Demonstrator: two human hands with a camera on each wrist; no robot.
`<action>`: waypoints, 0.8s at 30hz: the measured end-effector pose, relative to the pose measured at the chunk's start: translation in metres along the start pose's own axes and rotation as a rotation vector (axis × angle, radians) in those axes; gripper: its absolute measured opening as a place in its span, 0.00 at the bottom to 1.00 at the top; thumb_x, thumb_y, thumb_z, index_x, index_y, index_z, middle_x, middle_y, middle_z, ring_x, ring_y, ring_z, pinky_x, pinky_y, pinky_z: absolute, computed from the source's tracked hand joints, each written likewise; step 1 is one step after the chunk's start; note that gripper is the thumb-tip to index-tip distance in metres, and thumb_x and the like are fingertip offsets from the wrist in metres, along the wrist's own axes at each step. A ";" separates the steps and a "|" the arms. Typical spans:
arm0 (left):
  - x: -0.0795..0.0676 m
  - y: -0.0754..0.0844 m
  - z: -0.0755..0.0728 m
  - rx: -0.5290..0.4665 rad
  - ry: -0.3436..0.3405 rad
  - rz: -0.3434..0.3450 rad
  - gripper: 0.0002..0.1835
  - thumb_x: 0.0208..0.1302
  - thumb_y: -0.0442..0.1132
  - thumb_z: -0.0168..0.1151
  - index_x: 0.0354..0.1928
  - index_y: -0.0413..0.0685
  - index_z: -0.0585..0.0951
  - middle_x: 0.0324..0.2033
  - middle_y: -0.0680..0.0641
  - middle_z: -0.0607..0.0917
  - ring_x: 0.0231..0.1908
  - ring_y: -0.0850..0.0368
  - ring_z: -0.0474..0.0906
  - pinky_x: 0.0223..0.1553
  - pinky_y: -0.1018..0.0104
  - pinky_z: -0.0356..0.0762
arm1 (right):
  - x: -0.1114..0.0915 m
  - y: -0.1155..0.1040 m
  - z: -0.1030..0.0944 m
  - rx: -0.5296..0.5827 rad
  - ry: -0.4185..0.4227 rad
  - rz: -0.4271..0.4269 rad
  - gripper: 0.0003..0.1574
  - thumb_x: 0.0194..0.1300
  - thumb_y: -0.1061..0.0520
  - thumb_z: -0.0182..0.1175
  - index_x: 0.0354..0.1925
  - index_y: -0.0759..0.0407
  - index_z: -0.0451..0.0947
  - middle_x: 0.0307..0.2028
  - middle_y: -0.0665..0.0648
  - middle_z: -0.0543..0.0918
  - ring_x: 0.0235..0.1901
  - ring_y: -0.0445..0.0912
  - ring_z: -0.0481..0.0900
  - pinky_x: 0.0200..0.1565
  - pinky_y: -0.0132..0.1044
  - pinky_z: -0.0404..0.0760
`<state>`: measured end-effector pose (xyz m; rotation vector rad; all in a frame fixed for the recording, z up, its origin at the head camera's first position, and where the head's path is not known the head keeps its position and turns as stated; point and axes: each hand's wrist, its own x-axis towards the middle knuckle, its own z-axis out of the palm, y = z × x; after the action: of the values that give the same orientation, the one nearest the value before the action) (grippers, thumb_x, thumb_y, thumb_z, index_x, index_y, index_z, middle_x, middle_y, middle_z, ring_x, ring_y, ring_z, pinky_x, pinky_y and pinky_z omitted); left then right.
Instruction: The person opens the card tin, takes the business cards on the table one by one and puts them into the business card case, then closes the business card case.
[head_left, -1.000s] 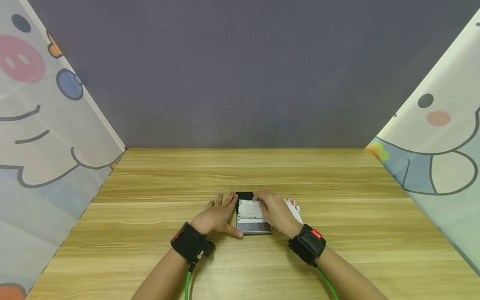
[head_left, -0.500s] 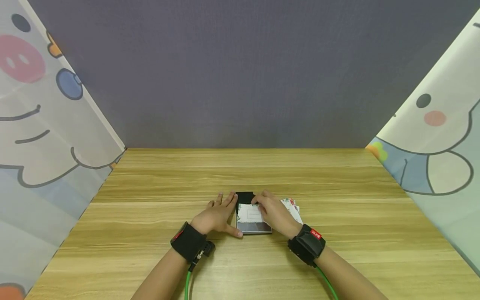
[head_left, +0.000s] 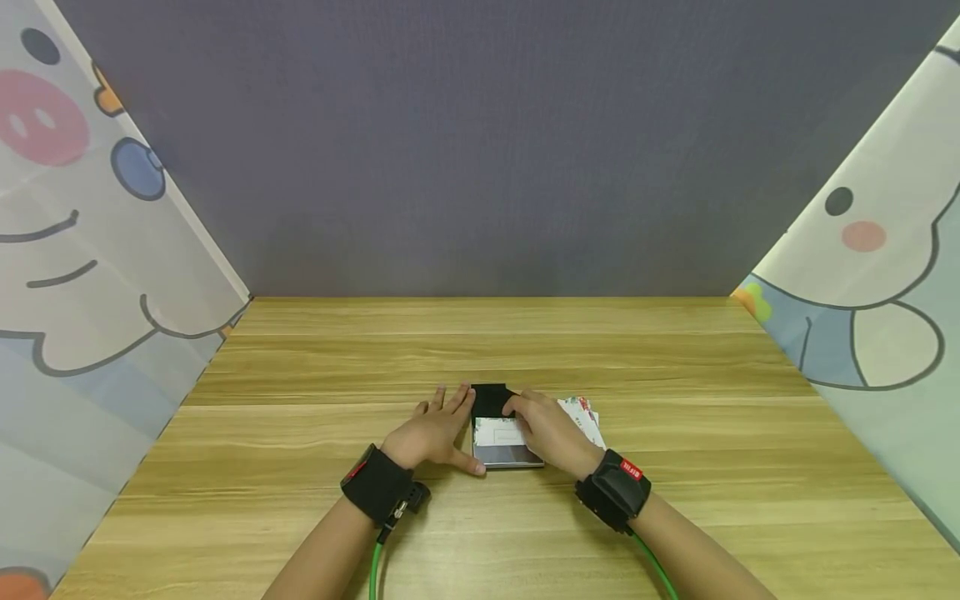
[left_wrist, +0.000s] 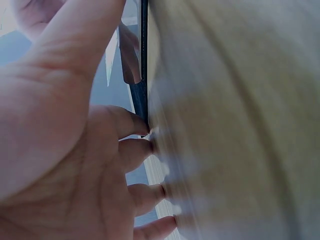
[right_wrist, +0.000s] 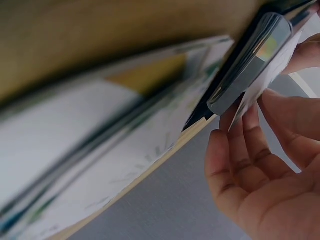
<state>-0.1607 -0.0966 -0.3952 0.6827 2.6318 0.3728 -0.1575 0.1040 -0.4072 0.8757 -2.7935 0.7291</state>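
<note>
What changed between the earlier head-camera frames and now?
The floral-edged card slid toward the person along the silver case, the right hand moving with it, so more of the black panel shows. Nothing was visibly let go. The left hand, silver case and loose cards on the right stayed put.

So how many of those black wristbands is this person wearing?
2. The left wristband is just behind the left hand; the right wristband is just behind the right hand, which pinches a white card. Neither is hidden.
</note>
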 end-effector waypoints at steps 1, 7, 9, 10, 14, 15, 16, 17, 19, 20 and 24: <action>0.000 0.000 0.000 -0.002 0.001 0.002 0.61 0.43 0.66 0.63 0.70 0.40 0.44 0.71 0.40 0.44 0.66 0.33 0.35 0.63 0.35 0.46 | 0.000 0.000 0.000 -0.003 -0.005 -0.002 0.12 0.57 0.73 0.53 0.35 0.63 0.80 0.30 0.57 0.80 0.31 0.45 0.77 0.32 0.40 0.81; 0.000 0.000 0.000 -0.006 0.002 0.008 0.61 0.43 0.65 0.63 0.70 0.41 0.44 0.71 0.40 0.44 0.66 0.33 0.35 0.63 0.34 0.46 | -0.001 0.002 0.002 -0.017 -0.041 -0.023 0.13 0.55 0.74 0.53 0.34 0.63 0.81 0.29 0.57 0.80 0.32 0.47 0.78 0.34 0.41 0.81; 0.000 0.000 0.000 -0.006 0.001 0.008 0.61 0.43 0.66 0.63 0.70 0.41 0.44 0.71 0.41 0.43 0.66 0.33 0.35 0.63 0.34 0.46 | -0.002 0.002 0.002 -0.021 -0.049 -0.028 0.13 0.55 0.74 0.54 0.34 0.62 0.81 0.29 0.56 0.80 0.32 0.47 0.77 0.33 0.41 0.81; 0.000 0.000 0.000 -0.005 0.001 0.007 0.61 0.43 0.66 0.63 0.70 0.41 0.44 0.71 0.41 0.43 0.66 0.33 0.35 0.63 0.34 0.46 | -0.002 0.002 0.002 -0.023 -0.053 -0.030 0.13 0.54 0.74 0.54 0.34 0.62 0.81 0.29 0.56 0.80 0.32 0.47 0.77 0.33 0.41 0.81; 0.000 -0.001 0.001 -0.005 -0.001 0.004 0.61 0.43 0.66 0.62 0.70 0.41 0.44 0.71 0.41 0.43 0.66 0.33 0.35 0.63 0.34 0.46 | -0.002 0.002 0.001 -0.027 -0.076 -0.035 0.13 0.54 0.74 0.55 0.34 0.62 0.81 0.29 0.56 0.80 0.32 0.47 0.77 0.34 0.41 0.80; 0.001 -0.001 0.001 -0.002 -0.002 0.002 0.61 0.43 0.66 0.62 0.70 0.41 0.44 0.71 0.41 0.43 0.66 0.33 0.35 0.63 0.35 0.46 | -0.003 0.001 0.001 -0.032 -0.084 -0.037 0.13 0.54 0.73 0.55 0.35 0.62 0.81 0.29 0.56 0.80 0.32 0.47 0.76 0.34 0.42 0.80; 0.001 -0.001 0.001 -0.001 -0.003 0.001 0.61 0.43 0.66 0.62 0.70 0.41 0.44 0.71 0.41 0.43 0.66 0.34 0.35 0.63 0.35 0.46 | -0.003 0.001 0.000 -0.032 -0.092 -0.036 0.13 0.55 0.73 0.55 0.35 0.63 0.81 0.30 0.56 0.80 0.32 0.48 0.76 0.35 0.42 0.80; 0.001 -0.001 0.001 0.001 -0.004 -0.001 0.61 0.43 0.66 0.62 0.70 0.42 0.44 0.71 0.41 0.43 0.66 0.34 0.35 0.63 0.35 0.46 | -0.003 0.001 0.000 -0.034 -0.102 -0.035 0.13 0.55 0.73 0.55 0.36 0.63 0.81 0.30 0.56 0.79 0.33 0.48 0.76 0.35 0.42 0.80; 0.001 -0.002 0.002 0.003 -0.005 -0.002 0.61 0.43 0.66 0.62 0.70 0.42 0.44 0.71 0.41 0.43 0.66 0.34 0.35 0.63 0.35 0.46 | -0.004 0.000 -0.001 -0.035 -0.118 -0.032 0.13 0.54 0.72 0.56 0.37 0.63 0.81 0.30 0.55 0.78 0.33 0.48 0.75 0.36 0.43 0.79; 0.001 -0.002 0.002 0.002 -0.005 -0.003 0.61 0.43 0.66 0.62 0.70 0.42 0.43 0.71 0.41 0.43 0.66 0.34 0.35 0.63 0.35 0.46 | -0.004 -0.001 -0.002 -0.039 -0.125 -0.032 0.13 0.54 0.72 0.56 0.37 0.63 0.81 0.30 0.55 0.78 0.33 0.48 0.74 0.35 0.43 0.79; 0.001 -0.002 0.001 -0.003 -0.005 -0.001 0.61 0.43 0.66 0.62 0.70 0.41 0.43 0.71 0.41 0.43 0.66 0.34 0.35 0.63 0.35 0.46 | -0.006 -0.001 -0.003 -0.041 -0.139 -0.032 0.13 0.54 0.71 0.58 0.40 0.64 0.80 0.32 0.56 0.77 0.35 0.49 0.74 0.37 0.44 0.79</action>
<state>-0.1612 -0.0974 -0.3972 0.6801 2.6267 0.3736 -0.1520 0.1073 -0.4056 0.9977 -2.8961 0.6265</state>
